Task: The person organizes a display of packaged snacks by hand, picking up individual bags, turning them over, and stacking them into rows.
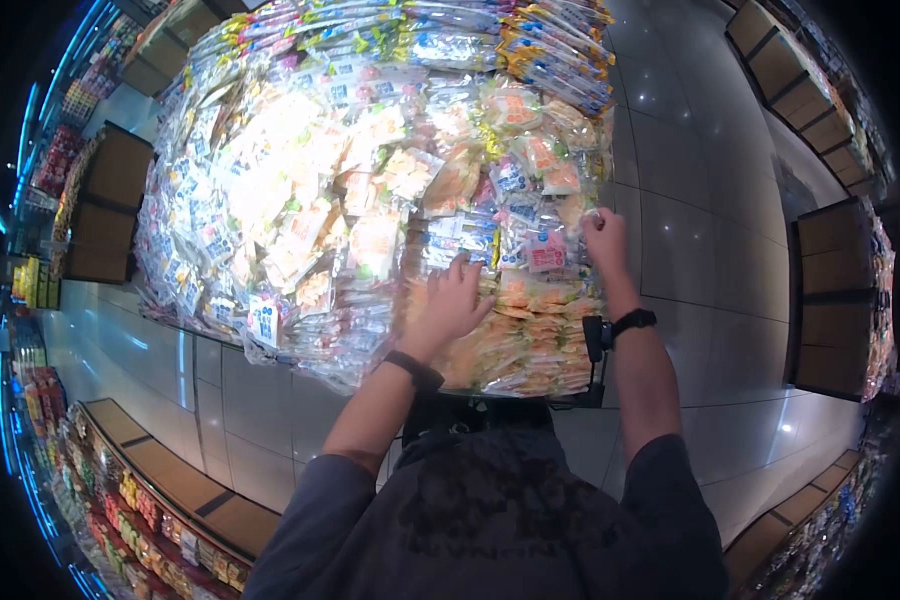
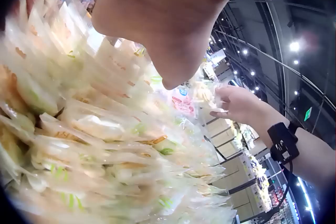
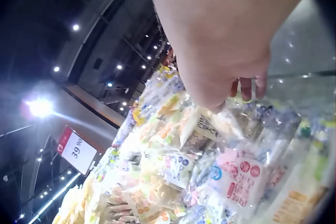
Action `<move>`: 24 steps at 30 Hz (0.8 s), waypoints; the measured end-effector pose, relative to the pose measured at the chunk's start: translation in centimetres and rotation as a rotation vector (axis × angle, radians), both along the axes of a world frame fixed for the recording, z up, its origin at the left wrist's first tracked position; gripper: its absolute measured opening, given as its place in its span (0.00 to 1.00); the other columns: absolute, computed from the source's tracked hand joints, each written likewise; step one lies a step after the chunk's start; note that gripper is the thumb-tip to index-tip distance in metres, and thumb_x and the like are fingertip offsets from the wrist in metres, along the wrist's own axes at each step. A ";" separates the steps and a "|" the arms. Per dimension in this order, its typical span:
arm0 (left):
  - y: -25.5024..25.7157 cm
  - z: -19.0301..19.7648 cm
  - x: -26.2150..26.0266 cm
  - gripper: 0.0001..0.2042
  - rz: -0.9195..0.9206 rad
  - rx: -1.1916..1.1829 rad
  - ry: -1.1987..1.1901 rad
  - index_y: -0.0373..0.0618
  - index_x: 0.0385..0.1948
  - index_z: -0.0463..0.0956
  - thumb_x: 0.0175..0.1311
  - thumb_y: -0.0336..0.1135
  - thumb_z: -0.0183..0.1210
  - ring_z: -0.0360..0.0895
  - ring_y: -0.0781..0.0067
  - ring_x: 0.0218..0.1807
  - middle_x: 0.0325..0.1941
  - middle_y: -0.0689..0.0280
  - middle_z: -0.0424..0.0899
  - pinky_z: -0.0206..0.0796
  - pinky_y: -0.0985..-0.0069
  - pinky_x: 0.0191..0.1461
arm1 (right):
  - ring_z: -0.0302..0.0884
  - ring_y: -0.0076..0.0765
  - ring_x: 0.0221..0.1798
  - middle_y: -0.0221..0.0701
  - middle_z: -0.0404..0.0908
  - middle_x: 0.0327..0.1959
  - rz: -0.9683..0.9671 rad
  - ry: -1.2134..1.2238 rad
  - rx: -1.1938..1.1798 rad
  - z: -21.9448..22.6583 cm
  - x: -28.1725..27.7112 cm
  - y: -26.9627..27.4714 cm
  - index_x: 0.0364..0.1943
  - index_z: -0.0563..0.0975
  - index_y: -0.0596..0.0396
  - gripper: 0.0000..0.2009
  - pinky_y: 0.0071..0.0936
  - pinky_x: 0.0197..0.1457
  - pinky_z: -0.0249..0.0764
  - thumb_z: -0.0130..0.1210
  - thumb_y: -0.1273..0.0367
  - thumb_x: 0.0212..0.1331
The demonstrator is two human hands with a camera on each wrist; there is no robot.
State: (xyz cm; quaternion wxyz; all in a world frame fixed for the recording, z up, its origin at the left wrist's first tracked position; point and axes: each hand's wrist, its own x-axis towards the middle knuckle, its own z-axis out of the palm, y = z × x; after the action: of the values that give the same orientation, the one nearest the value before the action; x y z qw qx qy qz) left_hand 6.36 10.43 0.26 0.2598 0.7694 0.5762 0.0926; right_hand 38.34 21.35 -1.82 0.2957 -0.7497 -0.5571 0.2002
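Observation:
A large heap of clear plastic snack packets (image 1: 370, 240) lies in front of me. My left hand (image 1: 448, 308) is over its near middle, fingers loosely extended toward blue-and-white packets (image 1: 457, 242). In the left wrist view, that hand's fingertips are mostly hidden behind the palm. At the heap's right edge my right hand (image 1: 606, 243) has its fingers curled, pinching the edge of a clear snack packet (image 3: 231, 124). Close by its fingertips lies a packet with a pink label (image 3: 239, 179). Orange-printed packets (image 1: 530, 345) are stacked in rows at the near edge.
Yellow-and-blue packets (image 1: 555, 50) form a bank at the far side. A price sign (image 3: 77, 149) reading 39.90 stands above the heap. Tiled floor (image 1: 710, 270) runs along the right, with brown display boxes (image 1: 832, 290) beyond. Stocked shelves (image 1: 150, 500) are at lower left.

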 end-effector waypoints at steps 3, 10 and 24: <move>-0.4 0.9 0.0 0.35 0.035 0.023 -0.086 0.48 0.70 0.61 0.64 0.51 0.61 0.57 0.37 0.74 0.73 0.39 0.54 0.39 0.33 0.74 | 0.82 0.51 0.41 0.42 0.83 0.36 0.007 -0.042 0.152 4.3 -1.0 -3.3 0.42 0.78 0.57 0.09 0.41 0.45 0.76 0.60 0.68 0.62; -1.7 1.2 0.3 0.36 0.080 -0.016 -0.019 0.53 0.73 0.58 0.64 0.48 0.62 0.66 0.37 0.68 0.75 0.43 0.54 0.39 0.28 0.74 | 0.76 0.51 0.60 0.38 0.82 0.50 0.456 -0.203 0.413 12.3 -7.5 -6.0 0.39 0.80 0.53 0.03 0.38 0.57 0.74 0.59 0.73 0.63; -2.3 0.2 0.9 0.31 0.008 -0.135 0.166 0.46 0.71 0.62 0.69 0.48 0.52 0.58 0.41 0.74 0.78 0.49 0.56 0.31 0.26 0.75 | 0.82 0.47 0.56 0.42 0.76 0.62 1.036 -0.115 0.086 5.3 -22.9 -3.4 0.36 0.87 0.56 0.10 0.36 0.56 0.79 0.61 0.78 0.49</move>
State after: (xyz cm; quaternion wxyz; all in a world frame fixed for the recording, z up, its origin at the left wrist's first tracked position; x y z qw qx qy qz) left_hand 7.23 8.15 0.41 0.2620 0.7529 0.6036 -0.0096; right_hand 15.45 17.95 3.50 0.1575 -0.3729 -0.8780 0.2555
